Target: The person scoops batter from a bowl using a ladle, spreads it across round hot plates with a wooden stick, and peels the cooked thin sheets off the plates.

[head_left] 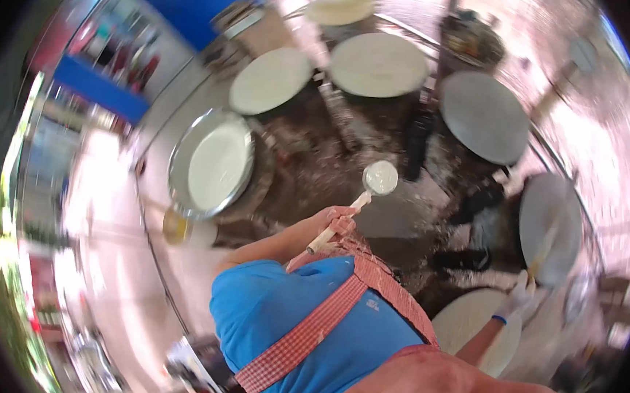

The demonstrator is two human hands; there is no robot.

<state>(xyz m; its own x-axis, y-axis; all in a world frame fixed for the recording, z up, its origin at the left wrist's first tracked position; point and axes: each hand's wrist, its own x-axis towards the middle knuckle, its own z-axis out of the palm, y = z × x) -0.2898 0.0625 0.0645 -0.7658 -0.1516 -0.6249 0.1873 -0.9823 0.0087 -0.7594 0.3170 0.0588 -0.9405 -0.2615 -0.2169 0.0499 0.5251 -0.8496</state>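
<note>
My left hand (339,221) grips the pale handle of a ladle (380,178), whose round bowl holds white liquid above the dark, wet middle of the stove. My right hand (518,300), in a whitish glove with a blue band at the wrist, is closed around a thin wooden tool (542,258); its far end is blurred. The tool reaches over a grey round griddle (559,206) at the right. Just below that hand lies a round griddle (470,324) with a pale surface. To the left stands a wide metal bowl (173,172) of white batter.
Round griddles ring the stove: pale-topped ones at the upper left (270,81), top (379,64) and far top (340,8), and a grey one (485,117) at the upper right. A basket (473,41) stands behind. A yellowish container (175,227) sits below the bowl.
</note>
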